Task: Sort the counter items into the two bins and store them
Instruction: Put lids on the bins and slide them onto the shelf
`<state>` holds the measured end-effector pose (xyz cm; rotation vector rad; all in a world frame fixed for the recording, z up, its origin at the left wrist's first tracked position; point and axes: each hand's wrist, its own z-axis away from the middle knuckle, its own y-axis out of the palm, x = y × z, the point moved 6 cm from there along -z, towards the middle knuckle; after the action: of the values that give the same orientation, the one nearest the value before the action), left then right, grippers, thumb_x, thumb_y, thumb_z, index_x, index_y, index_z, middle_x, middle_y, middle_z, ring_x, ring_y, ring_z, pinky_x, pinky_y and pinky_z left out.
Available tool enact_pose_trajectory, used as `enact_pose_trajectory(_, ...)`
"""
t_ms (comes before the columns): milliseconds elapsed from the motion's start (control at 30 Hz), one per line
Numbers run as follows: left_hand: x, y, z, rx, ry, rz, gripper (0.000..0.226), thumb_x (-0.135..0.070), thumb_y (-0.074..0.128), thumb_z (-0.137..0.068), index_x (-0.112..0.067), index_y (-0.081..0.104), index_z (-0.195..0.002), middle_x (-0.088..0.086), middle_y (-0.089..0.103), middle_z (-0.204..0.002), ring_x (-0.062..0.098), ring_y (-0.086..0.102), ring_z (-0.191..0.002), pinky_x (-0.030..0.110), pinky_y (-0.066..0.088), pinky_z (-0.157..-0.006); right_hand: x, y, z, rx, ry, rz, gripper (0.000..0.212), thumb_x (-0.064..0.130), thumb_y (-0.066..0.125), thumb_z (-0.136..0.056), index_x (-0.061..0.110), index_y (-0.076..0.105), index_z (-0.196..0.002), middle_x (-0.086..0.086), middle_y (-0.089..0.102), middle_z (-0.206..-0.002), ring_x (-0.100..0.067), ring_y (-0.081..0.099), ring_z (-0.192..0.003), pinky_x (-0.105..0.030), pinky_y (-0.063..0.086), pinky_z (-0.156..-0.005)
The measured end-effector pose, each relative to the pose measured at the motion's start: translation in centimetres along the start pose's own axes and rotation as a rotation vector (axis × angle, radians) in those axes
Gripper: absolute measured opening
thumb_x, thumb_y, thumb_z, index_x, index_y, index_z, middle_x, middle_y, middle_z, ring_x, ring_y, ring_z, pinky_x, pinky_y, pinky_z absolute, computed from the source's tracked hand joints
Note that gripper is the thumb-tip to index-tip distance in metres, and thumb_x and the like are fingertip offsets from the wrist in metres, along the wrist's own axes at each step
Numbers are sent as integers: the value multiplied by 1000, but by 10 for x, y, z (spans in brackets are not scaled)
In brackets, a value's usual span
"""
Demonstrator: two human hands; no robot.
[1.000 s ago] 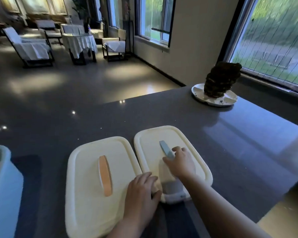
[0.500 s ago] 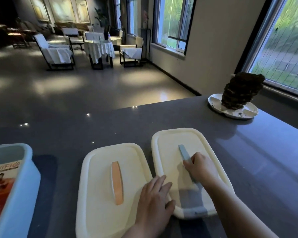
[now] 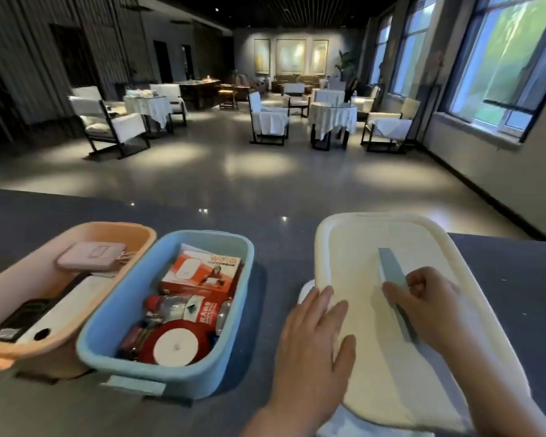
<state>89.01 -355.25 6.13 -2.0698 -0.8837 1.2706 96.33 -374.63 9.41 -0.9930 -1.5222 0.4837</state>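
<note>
Orange box [image 3: 202, 272] reads "WiFi". Right hand [image 3: 429, 307] pinches blue lid handle [image 3: 394, 285]; left hand [image 3: 312, 339] lies flat, fingers straight, beside it on cream lid [image 3: 375, 241].

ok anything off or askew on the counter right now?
Nothing spilled or damaged. Both bins, the orange bin and blue bin, stand open and full. The lid is tilted, right hand gripping its blue handle, left hand flat on its edge.

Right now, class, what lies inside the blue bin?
The blue bin holds an orange WiFi box, a clear bottle and a red ribbon spool. Whatever lies beneath them is covered.
</note>
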Motion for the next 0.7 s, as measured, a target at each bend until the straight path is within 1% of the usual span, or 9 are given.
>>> enact_pose_trajectory(67, 23, -26, 9, -21, -47, -35, 50, -48, 33, -93, -39, 31, -142, -28, 8, -153, -14, -13, -134, 16, -9, -107, 34, 21, 8, 31, -40, -8, 26, 48, 65, -78, 29, 48, -78, 11, 54, -72, -6, 48, -66, -28, 33, -51)
enact_pose_trajectory(133, 45, -53, 18, -57, -80, -53, 46, -40, 37, -95, -37, 36, -141, -21, 14, -155, -7, -4, -139, 18, -5, -111, 66, 42, 15, 61, -60, -35, 25, 49, 65, -78, 28, 50, -80, 11, 55, -74, -8, 50, -67, -30, 36, -53)
enact_pose_trajectory(233, 80, -91, 28, -93, -132, -43, 46, -39, 34, -94, -38, 37, -140, -23, 14, -154, -11, -6, -137, 21, 0, -113, 114, 72, 23, 96, -73, -56, 26, 49, 64, -78, 26, 53, -83, 10, 59, -75, -11, 54, -69, -31, 39, -55)
enact_pose_trajectory(333, 122, -131, 29, -96, -162, -45, 45, -42, 32, -94, -40, 36, -140, -27, 12, -153, -7, -1, -139, 27, 7, -115, 163, 100, 29, 111, -88, -39, 26, 49, 65, -77, 27, 51, -75, 7, 59, -70, -12, 54, -63, -30, 39, -52)
enact_pose_trajectory(433, 168, -168, 25, -54, -167, -36, 43, -37, 38, -96, -38, 40, -139, -25, 16, -153, -3, 6, -141, 32, 14, -117, 212, 131, 37, 141, -72, -4, 30, 49, 65, -78, 23, 51, -73, 4, 57, -66, -14, 53, -60, -30, 38, -51)
enact_pose_trajectory(533, 214, -194, 23, 4, -147, -40, 42, -34, 40, -96, -35, 42, -139, -21, 20, -153, -1, 9, -141, 31, 15, -117, 246, 169, 46, 166, -34, 28, 32, 47, 65, -80, 20, 51, -72, 4, 56, -65, -14, 52, -58, -29, 36, -50)
enact_pose_trajectory(633, 251, -202, 25, 75, -148, -70, 43, -36, 37, -97, -35, 39, -140, -20, 19, -153, -1, 9, -141, 30, 13, -117, 257, 200, 57, 180, 25, 69, 32, 48, 64, -80, 20, 51, -74, 5, 56, -65, -12, 52, -56, -28, 36, -48)
enact_pose_trajectory(700, 263, -201, 29, 134, -149, -75, 44, -38, 34, -98, -36, 36, -142, -19, 16, -155, 0, 7, -141, 29, 11, -117, 258, 212, 65, 190, 68, 96, 31, 49, 63, -80, 21, 51, -74, 6, 55, -66, -11, 52, -56, -27, 34, -47)
